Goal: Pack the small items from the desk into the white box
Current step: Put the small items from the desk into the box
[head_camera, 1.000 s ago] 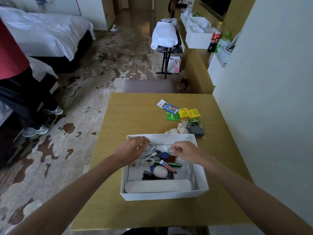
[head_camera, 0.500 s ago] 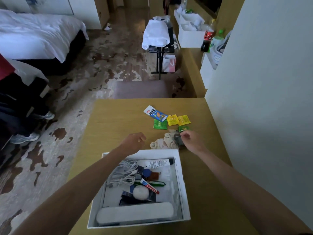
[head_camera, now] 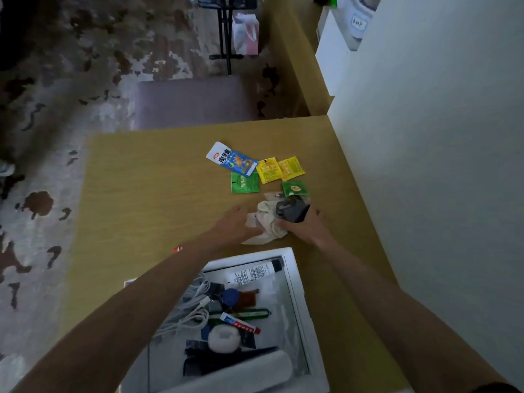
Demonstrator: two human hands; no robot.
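I have one head view only — worn high, tipped steeply down over the desk [head_camera: 147, 188], the white box [head_camera: 296, 282] nearest, floor [head_camera: 56, 114] beyond.

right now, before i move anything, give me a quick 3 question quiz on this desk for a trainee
1. True or false: the yellow packets already lie inside the white box.
2. Short answer: which of the hands grips the dark grey item?
3. Multiple choice: how many green packets lie on the desk? A. one B. two C. four

Key
1. False: they lie on the desk, beyond the box.
2. The right hand.
3. B
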